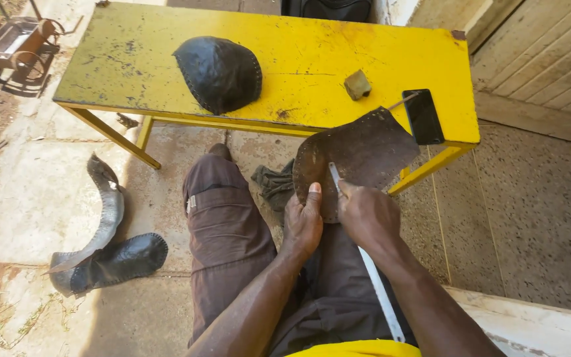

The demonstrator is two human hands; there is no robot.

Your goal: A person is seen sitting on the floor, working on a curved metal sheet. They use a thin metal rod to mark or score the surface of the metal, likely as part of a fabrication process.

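Note:
A dark brown leather panel point(363, 153) with small holes punched along its edge rests between my lap and the edge of the yellow table point(140, 66). My left hand point(303, 221) pinches its lower edge, thumb on top. My right hand point(366, 215) grips a white strap point(381, 291) that runs from the panel's edge down over my lap. Both hands sit side by side above my brown trousers.
On the table lie a black stitched leather dome point(221, 71), a small greenish block point(357, 84) and a black phone point(423, 116). Curved black leather pieces point(104, 248) lie on the concrete floor at left. A dark cloth point(273, 185) is under the table. A rusty metal frame point(14, 45) stands far left.

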